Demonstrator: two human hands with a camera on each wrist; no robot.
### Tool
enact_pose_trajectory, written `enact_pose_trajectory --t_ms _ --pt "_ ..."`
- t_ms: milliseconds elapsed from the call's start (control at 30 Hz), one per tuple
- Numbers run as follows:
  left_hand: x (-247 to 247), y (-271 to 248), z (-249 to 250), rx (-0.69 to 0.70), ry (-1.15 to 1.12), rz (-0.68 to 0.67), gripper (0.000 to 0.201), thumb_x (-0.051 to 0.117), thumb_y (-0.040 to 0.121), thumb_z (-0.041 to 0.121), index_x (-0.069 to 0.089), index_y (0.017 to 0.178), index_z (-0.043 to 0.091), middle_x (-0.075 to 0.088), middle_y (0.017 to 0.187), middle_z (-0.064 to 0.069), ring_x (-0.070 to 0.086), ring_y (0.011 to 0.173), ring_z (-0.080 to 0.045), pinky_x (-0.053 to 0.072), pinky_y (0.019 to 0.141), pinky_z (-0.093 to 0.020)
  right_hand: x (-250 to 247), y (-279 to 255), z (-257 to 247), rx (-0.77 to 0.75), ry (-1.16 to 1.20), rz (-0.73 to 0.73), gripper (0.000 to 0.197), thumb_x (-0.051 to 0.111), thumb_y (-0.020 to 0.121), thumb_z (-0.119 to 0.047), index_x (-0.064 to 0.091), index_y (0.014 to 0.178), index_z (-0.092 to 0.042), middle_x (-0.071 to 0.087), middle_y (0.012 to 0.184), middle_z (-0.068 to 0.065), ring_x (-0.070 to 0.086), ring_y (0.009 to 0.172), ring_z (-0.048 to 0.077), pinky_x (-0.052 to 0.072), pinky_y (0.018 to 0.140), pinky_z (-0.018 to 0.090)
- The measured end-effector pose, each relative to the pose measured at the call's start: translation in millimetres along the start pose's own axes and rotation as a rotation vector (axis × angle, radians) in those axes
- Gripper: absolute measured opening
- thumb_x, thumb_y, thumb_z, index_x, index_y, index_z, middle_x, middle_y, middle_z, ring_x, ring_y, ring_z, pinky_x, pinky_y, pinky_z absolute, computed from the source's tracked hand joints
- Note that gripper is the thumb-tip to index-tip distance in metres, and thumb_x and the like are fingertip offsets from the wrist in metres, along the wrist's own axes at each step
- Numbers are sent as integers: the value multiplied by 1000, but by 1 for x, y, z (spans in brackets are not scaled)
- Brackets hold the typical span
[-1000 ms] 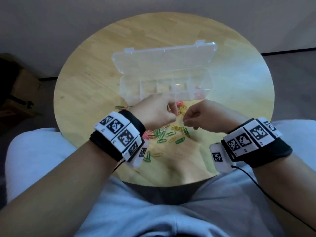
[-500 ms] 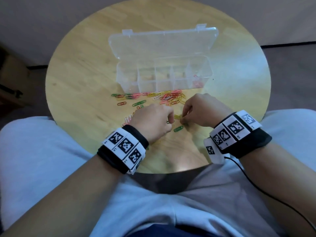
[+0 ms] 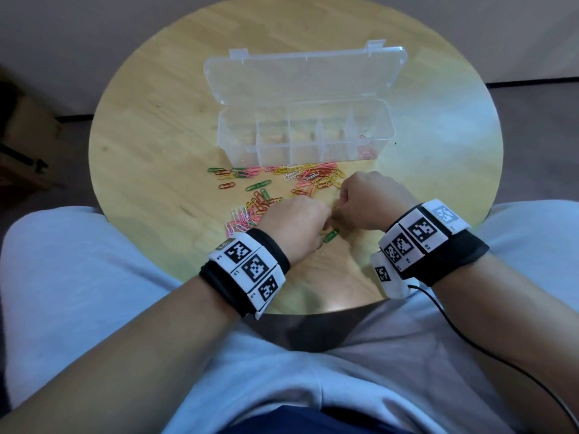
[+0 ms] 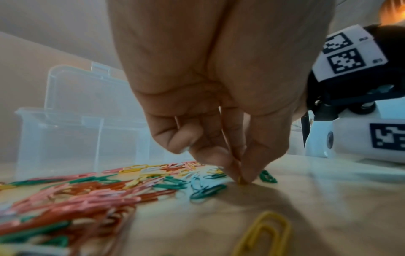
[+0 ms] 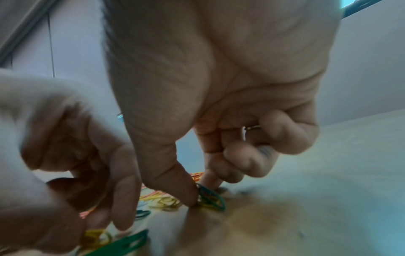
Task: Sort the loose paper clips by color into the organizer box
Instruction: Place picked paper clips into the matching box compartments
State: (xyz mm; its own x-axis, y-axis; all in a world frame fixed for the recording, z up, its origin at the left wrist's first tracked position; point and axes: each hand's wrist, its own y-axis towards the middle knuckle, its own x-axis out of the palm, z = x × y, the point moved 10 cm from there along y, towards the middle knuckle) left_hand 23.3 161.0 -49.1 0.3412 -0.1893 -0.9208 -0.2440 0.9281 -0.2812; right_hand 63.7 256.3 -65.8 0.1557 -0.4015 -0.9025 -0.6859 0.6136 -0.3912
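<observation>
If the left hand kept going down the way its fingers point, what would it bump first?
Probably the wooden table: the left hand points down, its fingertips pinching a yellow paper clip right at the surface.

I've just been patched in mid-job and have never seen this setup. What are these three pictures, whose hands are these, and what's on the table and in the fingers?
No machine here: a person's bare hands wear marker-covered wristbands with cameras. The wide picture looks down from the head; the other two look along each wrist at the fingers. On the round wooden table stands a clear organizer box, lid open, with a few red clips in its rightmost compartment. Loose paper clips of mixed colours lie in front of it. The left hand pinches a yellow clip against the tabletop. The right hand presses thumb and forefinger around a green clip lying over yellow ones; whether it is gripped yet is unclear.
</observation>
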Motion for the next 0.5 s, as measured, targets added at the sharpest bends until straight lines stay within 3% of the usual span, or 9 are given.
enact_pose_trajectory --t_ms 100,167,267,333,433,500 --pt "-3 -2 -5 -18 -81 1 32 58 84 16 67 113 24 67 100 -1 62 96 -25 51 76 -34 0 0 0 -1 -4 2 26 66 78 -41 62 86 -16 60 85 4 60 77 25 50 68 33" --pt "-16 -5 -15 -61 -194 48 35 57 83 16 69 114 28 65 95 3 59 89 -15 49 81 -29 1 0 -1 -6 11 -8 24 66 77 -39 63 83 -16 61 83 4 60 76 25 51 67 32" --pt "-43 -13 -34 -118 -371 144 18 58 81 14 74 80 23 60 74 11 52 67 -2 43 65 -19 -6 1 0 -28 128 30 19 66 77 -34 63 75 -16 60 75 1 58 70 20 46 59 28" --pt "-54 -19 -45 -141 -437 188 18 57 78 11 65 64 19 63 69 6 54 63 -5 43 59 -19 -12 2 3 -53 284 70 15 63 80 -28 61 72 -15 59 71 -1 53 64 14 39 53 26" --pt "-55 -24 -56 -177 -448 190 16 57 78 10 64 64 14 63 65 4 52 57 -4 36 49 -8 -21 3 11 -43 569 107 11 63 78 -20 63 71 -11 64 69 1 57 64 14 45 60 27" --pt "-50 -23 -57 -167 -445 158 20 54 81 9 58 61 13 58 62 4 49 56 -6 33 47 -9 -23 2 16 -19 696 109 8 66 75 -15 64 71 -9 66 69 4 59 64 15 47 60 26"
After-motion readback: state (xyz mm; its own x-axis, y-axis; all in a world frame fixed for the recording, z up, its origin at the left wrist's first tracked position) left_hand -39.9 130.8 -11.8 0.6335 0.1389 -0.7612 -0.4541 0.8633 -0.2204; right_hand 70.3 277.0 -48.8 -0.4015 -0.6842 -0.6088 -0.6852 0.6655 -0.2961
